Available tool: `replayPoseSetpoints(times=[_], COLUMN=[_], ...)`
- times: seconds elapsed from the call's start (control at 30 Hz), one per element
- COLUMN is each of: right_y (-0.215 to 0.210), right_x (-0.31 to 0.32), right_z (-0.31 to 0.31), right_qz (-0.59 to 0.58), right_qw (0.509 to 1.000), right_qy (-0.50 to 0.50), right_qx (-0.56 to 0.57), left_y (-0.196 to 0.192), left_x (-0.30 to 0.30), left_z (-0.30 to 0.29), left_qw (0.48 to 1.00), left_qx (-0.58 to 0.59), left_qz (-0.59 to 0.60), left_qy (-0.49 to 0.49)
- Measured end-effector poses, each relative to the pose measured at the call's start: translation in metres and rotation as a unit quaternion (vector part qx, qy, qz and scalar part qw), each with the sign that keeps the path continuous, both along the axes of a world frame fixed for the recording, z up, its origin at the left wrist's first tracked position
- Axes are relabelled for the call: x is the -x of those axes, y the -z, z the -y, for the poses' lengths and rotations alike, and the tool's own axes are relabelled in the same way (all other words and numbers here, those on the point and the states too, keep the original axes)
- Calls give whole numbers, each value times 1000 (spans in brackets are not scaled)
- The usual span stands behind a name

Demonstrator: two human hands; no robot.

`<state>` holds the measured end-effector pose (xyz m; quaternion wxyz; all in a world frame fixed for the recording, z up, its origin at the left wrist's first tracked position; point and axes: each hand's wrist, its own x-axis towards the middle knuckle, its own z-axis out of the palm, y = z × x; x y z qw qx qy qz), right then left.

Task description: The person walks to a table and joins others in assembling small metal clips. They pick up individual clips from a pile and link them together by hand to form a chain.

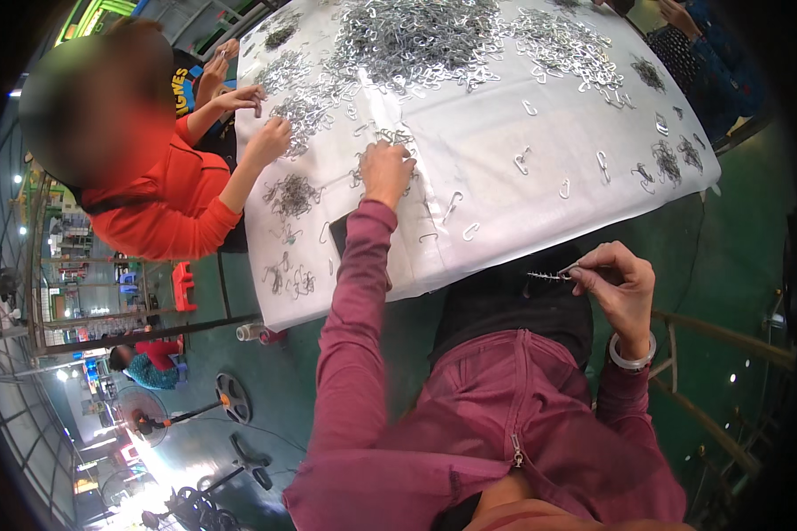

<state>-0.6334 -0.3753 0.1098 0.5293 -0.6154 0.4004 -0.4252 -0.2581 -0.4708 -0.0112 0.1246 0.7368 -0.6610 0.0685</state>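
The right hand [627, 276] is pinched, thumb against fingers, on one end of a thin spiky metal strip [549, 276]; the rest of the strip sticks out freely toward the left, above the person's dark lap [496, 305] and just off the table's near edge. With only that end held, a loosened pinch could let it fall to the lap or the green floor [691, 257], and the little prongs might snag the clothing.

The left hand [386, 174] is stretched over the table, fingers bent down at a small cluster of metal pieces [398, 136]. I can't tell from here whether it has closed on one. Those pieces lie crowded together, so a hurried pick could bring up two or push others aside.

Under that arm, the maroon sleeve [354, 336] crosses close to a dark flat thing [340, 237]; a low sweep back could drag it along. Nearby, a loose clip [472, 232] lies close to the near edge of the white cloth [478, 168], where a brushing cuff might knock it off.

Farther out is the big heap of clips [416, 40]. To the left, a co-worker in red [168, 212] works near a dark wiry pile [292, 195]; stray pieces could mix between them.
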Motion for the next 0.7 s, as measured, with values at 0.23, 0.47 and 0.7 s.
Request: replayPoseSetpoints(times=[0.23,0.47,0.7], right_y=[1,-2,-6], right_x=[10,11,8], right_z=[-7,-13,-25], right_qz=[-12,-1,-2], right_qw=[1000,999,998], right_qy=[-10,-24,-32], right_qx=[19,38,46], left_y=[-5,-21,-45], left_x=[-25,-49,-56], left_z=[20,-34,-87], left_qw=[995,975,978], left_qx=[-65,-91,-57], left_qz=[-64,-126,-190], left_qy=[-27,-160,-70])
